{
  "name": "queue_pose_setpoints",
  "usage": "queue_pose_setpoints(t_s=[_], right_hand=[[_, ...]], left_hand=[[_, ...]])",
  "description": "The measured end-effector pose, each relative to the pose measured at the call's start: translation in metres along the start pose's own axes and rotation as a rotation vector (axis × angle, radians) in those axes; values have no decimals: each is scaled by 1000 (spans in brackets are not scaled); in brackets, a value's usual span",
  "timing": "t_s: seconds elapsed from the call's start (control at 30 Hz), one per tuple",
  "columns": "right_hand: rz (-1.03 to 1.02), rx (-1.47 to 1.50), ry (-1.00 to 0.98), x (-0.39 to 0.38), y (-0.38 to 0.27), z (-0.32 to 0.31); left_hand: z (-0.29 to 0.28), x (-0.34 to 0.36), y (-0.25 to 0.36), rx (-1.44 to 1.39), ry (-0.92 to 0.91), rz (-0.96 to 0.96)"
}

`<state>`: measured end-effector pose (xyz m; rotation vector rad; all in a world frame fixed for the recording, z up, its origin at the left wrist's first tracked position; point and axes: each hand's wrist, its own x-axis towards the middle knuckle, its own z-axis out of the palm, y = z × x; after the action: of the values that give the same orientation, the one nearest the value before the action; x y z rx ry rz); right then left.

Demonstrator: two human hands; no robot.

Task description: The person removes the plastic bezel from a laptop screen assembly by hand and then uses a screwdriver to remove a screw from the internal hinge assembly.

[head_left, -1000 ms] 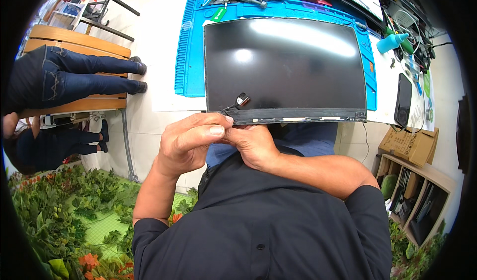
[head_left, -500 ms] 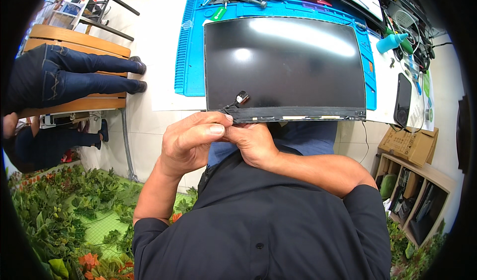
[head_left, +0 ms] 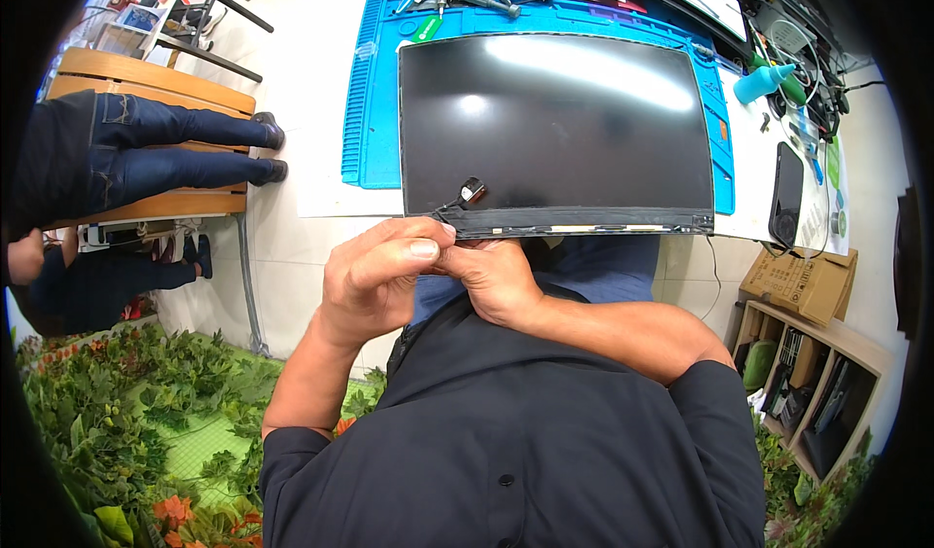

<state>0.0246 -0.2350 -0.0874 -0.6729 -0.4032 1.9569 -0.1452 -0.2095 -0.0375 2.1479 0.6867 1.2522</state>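
A dark laptop screen [head_left: 564,135] lies face up with its near edge over my lap. A short black cable with a connector [head_left: 472,191] rests on its near left corner. My left hand [head_left: 375,276] pinches at that corner, thumb and fingers drawn together on the edge. Right beside it, my right hand [head_left: 498,283] is closed at the underside of the same edge, its fingertips partly hidden by the screen and the left hand. Along the near edge runs a narrow strip of exposed parts [head_left: 593,229].
Under the screen lies a blue work mat [head_left: 373,130] with tools at its far side. To the right are a light-blue bottle [head_left: 764,83], a black phone [head_left: 786,193], a cardboard box [head_left: 803,285] and a shelf [head_left: 827,383]. People stand by a wooden bench [head_left: 156,71] at left.
The screen and both hands have shifted very slightly left; the grip looks the same. At left, the people have moved a little.
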Motion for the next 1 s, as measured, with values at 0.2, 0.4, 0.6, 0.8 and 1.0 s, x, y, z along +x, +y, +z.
queue_pose_setpoints(t_s=[0.2, 0.4, 0.6, 0.8, 1.0], right_hand=[[24, -32, -8, 1, -2, 2], [7, -22, -8, 0, -2, 1], [-1, -3, -10, 1, -1, 2], [23, -31, -2, 2, -4, 0], [1, 15, -10, 2, -4, 2]], left_hand=[[-6, 3, -4, -59, -23, -9], [7, -1, 1, 44, 55, 22], [-1, 3, -3, -92, -6, 27], [4, 1, -1, -22, 37, -32], [12, -1, 12, 179, -7, -64]])
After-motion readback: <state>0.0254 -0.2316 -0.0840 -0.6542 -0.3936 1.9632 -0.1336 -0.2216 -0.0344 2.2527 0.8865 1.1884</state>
